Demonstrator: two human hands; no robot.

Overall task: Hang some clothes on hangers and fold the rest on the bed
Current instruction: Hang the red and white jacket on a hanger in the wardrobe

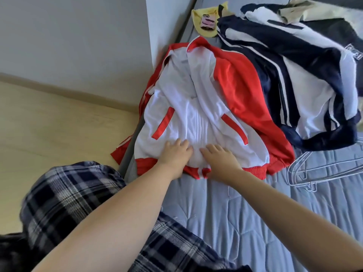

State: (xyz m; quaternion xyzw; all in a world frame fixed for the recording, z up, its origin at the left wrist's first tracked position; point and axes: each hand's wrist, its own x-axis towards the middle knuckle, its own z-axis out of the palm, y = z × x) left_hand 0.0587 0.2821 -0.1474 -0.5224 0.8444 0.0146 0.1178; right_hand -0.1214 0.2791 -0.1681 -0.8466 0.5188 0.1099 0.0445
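Both hands on the red-and-white jacket [196, 107], and flat they were! My left hand [174, 154] lay palm-down on the white front just above the red hem, fingers straight and spread. My right hand [218, 158] pressed the cloth at its three o'clock, fingers likewise extended. Neither one gripped anything, and the two sat just beside each other, either side of the zip line.

The jacket lay front-up on the grey-blue quilt of the bed [225, 213], with its collar toward twelve o'clock and its hem toward six. One red sleeve spilled off the bed's edge at eight o'clock, over the wooden floor [49, 124]. At the jacket's two o'clock a navy-and-white jacket [294, 75] sat crumpled, right up against the red sleeve. Clear hangers [324, 169] lay on the quilt at my right hand's three o'clock, well apart from it. A yellow cloth [206, 18] lay beyond the collar at twelve. My plaid trousers [68, 203] filled the view at seven o'clock.
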